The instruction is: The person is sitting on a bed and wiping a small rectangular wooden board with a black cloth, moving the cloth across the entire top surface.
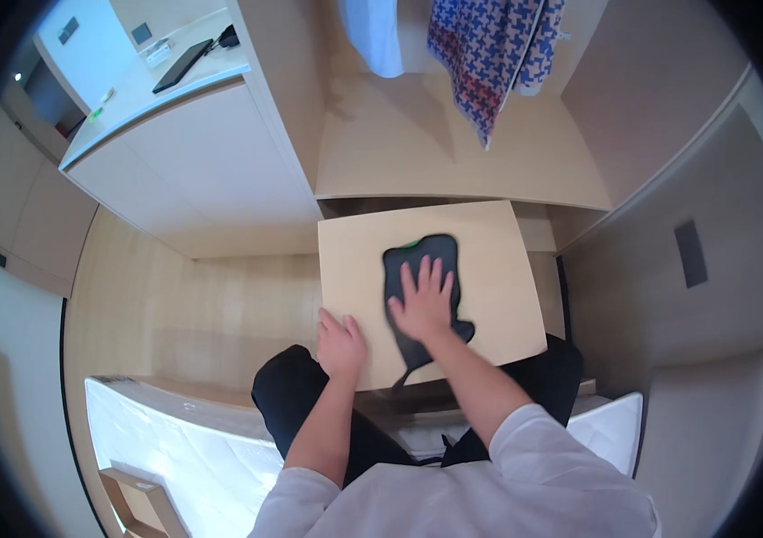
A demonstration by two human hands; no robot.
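A pale wood board [489,251] lies in front of me, above my thighs. On it is a flat, dark grey, mitt-shaped piece [444,247] with black edging, a rounded lobe on its right and a narrow strap at its near end. A bit of green shows at its far edge. My right hand [424,305] presses flat on this piece with the fingers spread. At the board's left edge, my left hand [341,346] grips the near corner area; some of its fingers are hidden at the edge.
Beyond the board stands an open wardrobe compartment [381,170] with a patterned cloth [480,63] hanging in it. A white counter [139,103] at far left holds a black tablet-like object [182,66]. Behind me are a white mattress [193,439] and a cardboard box [141,502].
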